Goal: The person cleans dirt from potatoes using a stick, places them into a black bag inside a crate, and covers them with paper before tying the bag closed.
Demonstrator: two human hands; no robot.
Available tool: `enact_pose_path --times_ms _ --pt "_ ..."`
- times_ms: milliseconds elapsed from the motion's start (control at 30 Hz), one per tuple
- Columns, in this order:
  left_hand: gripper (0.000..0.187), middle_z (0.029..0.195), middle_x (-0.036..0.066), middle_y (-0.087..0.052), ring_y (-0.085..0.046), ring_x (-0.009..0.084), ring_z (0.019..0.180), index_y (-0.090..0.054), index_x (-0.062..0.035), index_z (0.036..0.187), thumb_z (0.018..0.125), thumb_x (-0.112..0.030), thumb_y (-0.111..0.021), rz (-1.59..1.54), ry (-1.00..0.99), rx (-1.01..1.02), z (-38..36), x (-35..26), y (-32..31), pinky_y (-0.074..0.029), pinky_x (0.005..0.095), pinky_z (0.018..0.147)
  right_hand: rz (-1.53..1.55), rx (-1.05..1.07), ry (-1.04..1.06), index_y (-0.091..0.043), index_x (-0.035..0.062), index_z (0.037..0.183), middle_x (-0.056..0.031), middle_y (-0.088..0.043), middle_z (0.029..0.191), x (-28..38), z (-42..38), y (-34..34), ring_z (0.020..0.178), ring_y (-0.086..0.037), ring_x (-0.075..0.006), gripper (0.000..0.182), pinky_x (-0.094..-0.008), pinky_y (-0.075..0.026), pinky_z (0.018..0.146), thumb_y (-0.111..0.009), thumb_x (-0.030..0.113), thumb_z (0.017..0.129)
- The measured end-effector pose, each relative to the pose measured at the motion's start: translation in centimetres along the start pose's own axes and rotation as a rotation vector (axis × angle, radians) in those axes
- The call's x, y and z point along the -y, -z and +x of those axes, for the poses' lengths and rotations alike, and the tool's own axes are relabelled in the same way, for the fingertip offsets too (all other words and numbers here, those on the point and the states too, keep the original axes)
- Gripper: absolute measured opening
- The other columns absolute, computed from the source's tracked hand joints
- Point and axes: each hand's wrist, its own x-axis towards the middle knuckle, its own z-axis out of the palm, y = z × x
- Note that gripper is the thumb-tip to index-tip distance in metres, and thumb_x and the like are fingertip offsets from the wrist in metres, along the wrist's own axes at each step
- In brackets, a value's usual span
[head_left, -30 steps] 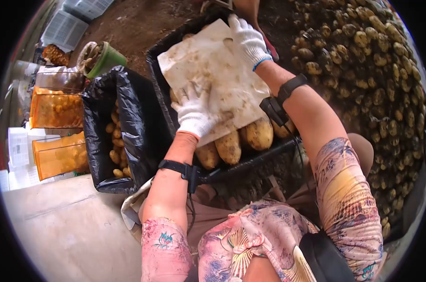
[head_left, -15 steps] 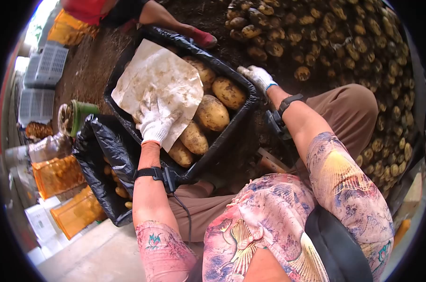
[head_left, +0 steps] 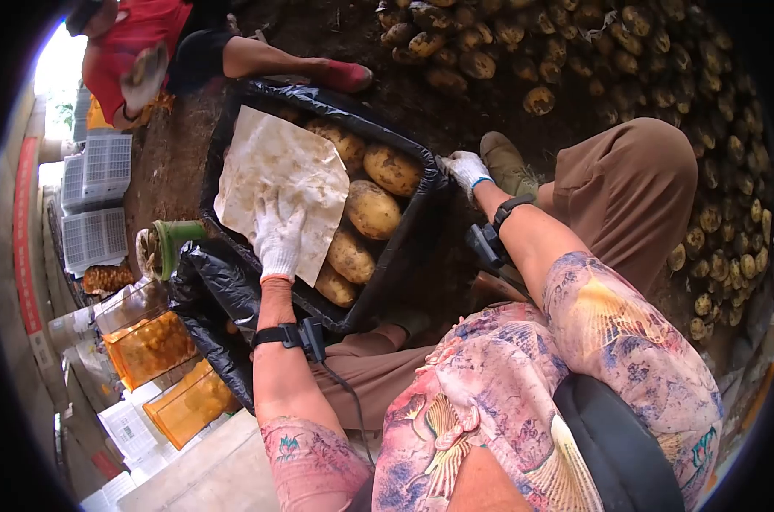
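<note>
Presently your left hand (head_left: 277, 235) lies flat, fingers spread, on the pale sheet (head_left: 286, 154) near the left edge of the crate (head_left: 393, 266); right hand (head_left: 466, 171) at right corner, grip unclear. Sideways pressure may slide the sheet, baring more potatoes (head_left: 373, 210).

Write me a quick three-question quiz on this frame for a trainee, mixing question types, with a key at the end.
1. True or false: the paper sheet under the left hand hides all the large potatoes in the plastic-lined container.

2. Multiple choice: the plastic over that container's rim is
A) white
B) orange
C) black

3. Fill in: the blue-edged glove is on the person's own ____ hand.

Key: 1. False, several show beside the sheet. 2. C. 3. right.
</note>
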Motion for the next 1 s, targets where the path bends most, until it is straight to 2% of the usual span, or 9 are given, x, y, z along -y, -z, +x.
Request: enact_pose_path --times_ms 67,167,367,433,567,733,800,933,1000 --pt "0.082 0.157 0.022 -0.031 -0.036 0.0419 0.141 -0.039 -0.0258 0.151 0.083 -0.065 -0.061 0.026 -0.1 -0.127 -0.6 -2.9 -1.1 -0.025 0.0604 0.112 -0.128 -0.063 0.097 -0.074 0.0065 0.102 -0.0173 -0.072 0.107 0.1 0.5 0.6 0.103 -0.067 -0.0334 0.037 -0.0417 -0.051 0.09 -0.07 0.032 0.076" --pt "0.086 0.159 0.021 -0.026 -0.028 0.0468 0.143 -0.034 -0.0281 0.154 0.083 -0.073 -0.055 0.124 -0.071 -0.097 -1.0 -6.9 -1.7 -0.022 0.0613 0.114 -0.216 -0.04 0.185 -0.072 0.0035 0.103 -0.0166 -0.073 0.097 2.3 -1.7 2.9 0.095 -0.068 -0.0277 0.037 -0.0367 -0.05 0.084 -0.069 0.035 0.085" --pt "0.095 0.163 0.016 -0.018 -0.019 0.0468 0.147 -0.026 -0.0283 0.157 0.081 -0.079 -0.052 0.176 0.076 0.035 -0.5 -10.1 -2.7 -0.014 0.0684 0.113 0.1 -0.143 0.357 -0.069 0.0058 0.095 -0.0026 -0.064 0.076 7.7 -7.0 6.6 0.07 -0.059 -0.0146 0.017 -0.0319 -0.048 0.063 -0.067 0.021 0.088" --pt "0.099 0.165 0.015 -0.014 -0.013 0.0474 0.148 -0.022 -0.0281 0.158 0.079 -0.079 -0.053 0.216 0.111 0.065 -0.7 -10.7 -2.3 -0.011 0.0683 0.114 0.455 0.047 0.289 -0.069 0.0073 0.093 -0.0015 -0.061 0.071 10.6 -11.2 7.8 0.058 -0.055 -0.0108 0.012 -0.0286 -0.044 0.053 -0.066 0.018 0.087" --pt "0.097 0.165 0.017 -0.014 -0.013 0.0475 0.148 -0.023 -0.0278 0.158 0.08 -0.078 -0.053 0.175 0.102 0.065 -1.3 -10.9 -1.5 -0.01 0.0684 0.114 0.353 0.118 0.488 -0.067 0.0092 0.093 0.0023 -0.057 0.068 14.5 -15.0 6.1 0.052 -0.049 -0.0076 0.009 -0.0257 -0.039 0.047 -0.065 0.018 0.091" --pt "0.094 0.159 0.021 -0.026 -0.022 0.0501 0.144 -0.035 -0.0226 0.153 0.078 -0.073 -0.061 0.1 -0.009 -0.194 -1.5 -9.2 -2.3 -0.014 0.0674 0.114 0.391 0.074 0.426 -0.069 0.0083 0.093 0.0009 -0.06 0.071 15.6 -12.8 5.3 0.059 -0.052 -0.0086 0.011 -0.0274 -0.042 0.052 -0.066 0.018 0.089" --pt "0.089 0.157 0.022 -0.031 -0.026 0.0466 0.144 -0.039 -0.0196 0.151 0.08 -0.068 -0.063 0.091 0.008 -0.271 -2.9 -8.1 -1.5 -0.021 0.0618 0.115 0.206 0.028 0.583 -0.069 0.0063 0.092 -0.0004 -0.061 0.072 16.1 -12.7 5.0 0.062 -0.054 -0.0104 0.013 -0.0291 -0.043 0.054 -0.067 0.018 0.089" --pt "0.08 0.146 0.02 -0.047 -0.043 0.0393 0.134 -0.048 -0.0085 0.143 0.085 -0.063 -0.061 -0.08 0.102 -0.41 -4.8 -5.7 1.6 -0.038 0.048 0.109 0.27 0.072 0.475 -0.068 0.0054 0.093 -0.0009 -0.062 0.073 17.9 -14.4 4.2 0.061 -0.056 -0.0115 0.017 -0.0307 -0.046 0.053 -0.067 0.022 0.09" --pt "0.074 0.139 0.02 -0.053 -0.051 0.0371 0.127 -0.052 -0.005 0.137 0.087 -0.059 -0.061 -0.419 0.515 -0.593 -6.5 -4.6 1.9 -0.042 0.0458 0.104 0.346 0.107 0.4 -0.068 0.006 0.093 -0.0007 -0.062 0.073 18.0 -13.9 2.6 0.061 -0.057 -0.0117 0.017 -0.0309 -0.047 0.052 -0.067 0.023 0.09"
